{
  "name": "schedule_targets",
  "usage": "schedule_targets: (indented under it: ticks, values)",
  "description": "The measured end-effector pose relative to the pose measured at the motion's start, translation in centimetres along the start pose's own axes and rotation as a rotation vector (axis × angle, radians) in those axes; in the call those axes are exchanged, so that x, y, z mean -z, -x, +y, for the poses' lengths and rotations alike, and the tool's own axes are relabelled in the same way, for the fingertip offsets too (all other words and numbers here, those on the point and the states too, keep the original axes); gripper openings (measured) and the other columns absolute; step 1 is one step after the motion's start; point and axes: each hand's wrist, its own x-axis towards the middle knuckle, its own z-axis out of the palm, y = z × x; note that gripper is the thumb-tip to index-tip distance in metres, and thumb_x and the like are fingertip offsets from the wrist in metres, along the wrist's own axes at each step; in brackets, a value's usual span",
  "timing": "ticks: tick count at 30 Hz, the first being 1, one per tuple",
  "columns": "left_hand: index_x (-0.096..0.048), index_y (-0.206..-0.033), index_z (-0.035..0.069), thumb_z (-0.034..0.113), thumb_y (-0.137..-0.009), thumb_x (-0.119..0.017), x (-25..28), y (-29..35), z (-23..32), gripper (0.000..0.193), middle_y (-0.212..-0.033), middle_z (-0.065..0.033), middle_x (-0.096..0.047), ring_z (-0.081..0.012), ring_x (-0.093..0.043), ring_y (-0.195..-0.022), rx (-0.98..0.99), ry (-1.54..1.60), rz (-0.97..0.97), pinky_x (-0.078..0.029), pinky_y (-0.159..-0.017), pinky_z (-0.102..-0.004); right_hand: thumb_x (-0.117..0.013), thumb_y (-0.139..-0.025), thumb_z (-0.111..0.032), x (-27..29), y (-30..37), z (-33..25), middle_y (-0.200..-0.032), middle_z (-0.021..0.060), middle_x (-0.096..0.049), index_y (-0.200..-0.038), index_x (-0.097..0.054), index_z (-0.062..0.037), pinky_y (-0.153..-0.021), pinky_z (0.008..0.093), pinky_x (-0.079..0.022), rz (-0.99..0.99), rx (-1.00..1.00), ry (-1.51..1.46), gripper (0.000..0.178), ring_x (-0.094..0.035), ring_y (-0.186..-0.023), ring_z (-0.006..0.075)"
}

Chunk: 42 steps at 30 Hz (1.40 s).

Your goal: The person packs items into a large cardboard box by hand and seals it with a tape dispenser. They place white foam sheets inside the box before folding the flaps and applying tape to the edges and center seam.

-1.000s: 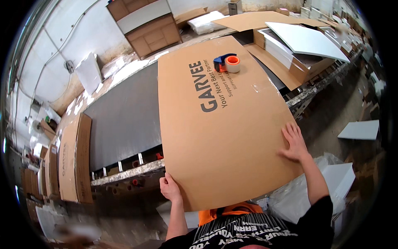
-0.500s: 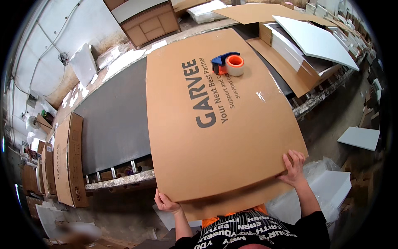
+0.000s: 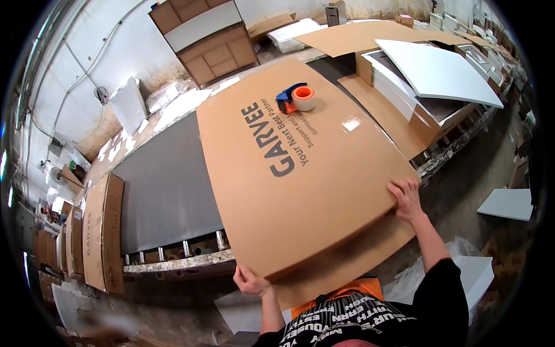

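A large flat cardboard box (image 3: 312, 208) with dark printing lies across the belt in front of me. My left hand (image 3: 252, 281) is closed on its near left corner, fingers curled round the edge. At the near right corner my right hand (image 3: 406, 198) grips the edge, fingertips on the top face. A wide cardboard flap (image 3: 347, 263) sticks out from the near end toward my waist. On top of the box, toward its far end, sits a blue and orange tape dispenser (image 3: 296, 97) with a roll of clear tape.
The dark conveyor belt (image 3: 167, 185) runs left to a standing carton (image 3: 104, 231). To the right, an opened carton (image 3: 425, 124) holds white panels, with a white board (image 3: 439, 69) slanted on top. Another white panel (image 3: 506, 204) lies on the floor at right.
The box has turned a little on the belt, its far end swinging left with the tape dispenser. My right hand has moved forward with its corner; my left has shifted slightly right. The view has shifted too.
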Motion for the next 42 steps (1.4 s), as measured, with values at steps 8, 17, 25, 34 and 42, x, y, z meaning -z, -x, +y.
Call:
schedule_targets:
  ticks: [8,17,25,34,42]
  values:
    - [-0.056,-0.124,0.007,0.022,-0.071,-0.074,-8.8,4.8,12.0,0.059,-0.136,-0.0288,-0.044,-0.0518,-0.039,-0.126,-0.827,-0.782,-0.783,-0.03,-0.108,-0.0554,-0.068,-0.055,0.001,-2.6,-2.7,3.6,-0.124,0.006,-0.051,-0.119,-0.056,-0.0171,-0.107,0.0439,-0.032,0.028,-0.047,-0.15,0.067,-0.045,-0.12,0.0285]
    - [-0.042,-0.142,0.008,0.007,-0.055,-0.066,-11.6,9.0,11.5,0.09,-0.144,-0.027,-0.038,-0.059,-0.035,-0.126,-1.201,-0.92,-1.08,-0.03,-0.109,-0.0595,-0.065,-0.081,-0.03,-4.6,12.0,2.2,-0.137,0.012,-0.048,-0.132,-0.048,-0.0039,-0.106,0.0409,-0.037,0.601,-1.584,-1.377,0.06,-0.046,-0.126,0.029]
    - [-0.027,-0.149,0.01,0.05,-0.064,-0.078,-18.3,13.4,12.1,0.107,-0.148,-0.0315,-0.026,-0.0635,-0.026,-0.128,-1.101,-0.837,-1.465,-0.023,-0.104,-0.0699,-0.066,-0.079,-0.03,-5.2,1.1,3.8,-0.095,0.0017,-0.054,-0.109,-0.053,-0.0095,-0.065,0.0262,-0.04,0.226,-1.766,-1.726,0.038,-0.05,-0.075,0.0135]
    - [-0.032,-0.148,0.015,0.028,-0.056,-0.078,-20.9,16.6,14.0,0.104,-0.152,-0.0256,-0.025,-0.064,-0.031,-0.125,-1.155,-0.768,-1.555,-0.027,-0.101,-0.0723,-0.06,-0.077,-0.003,-2.2,-24.5,2.0,-0.148,0.0211,-0.034,-0.139,-0.043,-0.0008,-0.113,0.0428,-0.028,0.537,-0.098,-0.693,0.064,-0.032,-0.137,0.0362]
    - [-0.03,-0.149,0.017,0.031,-0.05,-0.082,-20.5,14.8,14.8,0.113,-0.154,-0.0209,-0.025,-0.0602,-0.03,-0.129,-1.122,-0.645,-1.488,-0.027,-0.106,-0.0677,-0.06,-0.078,-0.005,-19.3,-44.8,0.1,-0.135,0.0213,-0.05,-0.127,-0.052,-0.0023,-0.101,0.0429,-0.042,-0.689,0.069,-0.101,0.05,-0.049,-0.124,0.0364]
